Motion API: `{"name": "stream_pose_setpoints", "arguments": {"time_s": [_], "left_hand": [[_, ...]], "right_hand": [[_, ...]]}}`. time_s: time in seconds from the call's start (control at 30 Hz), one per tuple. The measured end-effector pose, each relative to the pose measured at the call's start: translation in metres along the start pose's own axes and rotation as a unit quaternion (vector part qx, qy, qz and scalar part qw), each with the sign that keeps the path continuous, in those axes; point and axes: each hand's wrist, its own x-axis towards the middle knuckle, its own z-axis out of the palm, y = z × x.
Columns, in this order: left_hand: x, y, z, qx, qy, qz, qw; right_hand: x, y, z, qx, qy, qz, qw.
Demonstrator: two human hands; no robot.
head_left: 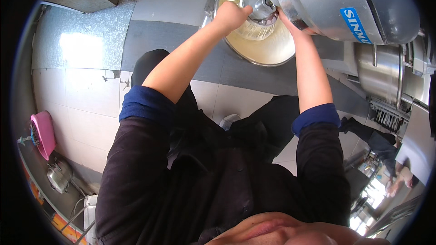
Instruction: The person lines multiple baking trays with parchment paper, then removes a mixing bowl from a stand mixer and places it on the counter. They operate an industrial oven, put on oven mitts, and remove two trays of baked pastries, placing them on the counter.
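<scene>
L hand (231, 17) at whisk hub (258, 5), R hand (288, 23) pt. behind mixer (318, 7), both grips unclear, pink basin (44, 136) L

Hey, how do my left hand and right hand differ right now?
Your left hand is mostly visible; your right hand is partly hidden by the mixer head. The left hand is left of the whisk hub; the right hand is right of it. Both are bare, with blue cuffs rolled back.
</scene>
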Motion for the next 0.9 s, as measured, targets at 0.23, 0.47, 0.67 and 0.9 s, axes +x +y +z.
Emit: {"name": "stream_pose_setpoints", "arguments": {"time_s": [0.23, 0.47, 0.67, 0.9], "left_hand": [[0.013, -0.005, 0.004, 0.001, -0.002, -0.065, 0.998], [0.023, -0.018, 0.009, 0.067, 0.005, -0.001, 0.998], [0.017, -0.018, 0.012, 0.084, 0.029, 0.029, 0.996], [-0.015, -0.008, 0.016, 0.024, -0.024, -0.091, 0.995]], "right_hand": [[0.001, -0.019, 0.034, 0.153, -0.113, 0.114, 0.975], [-0.038, -0.051, -0.032, 0.341, -0.138, 0.252, 0.895], [-0.062, -0.084, -0.064, 0.491, -0.155, 0.353, 0.781], [-0.051, -0.074, -0.052, 0.542, -0.192, 0.371, 0.729]]}}
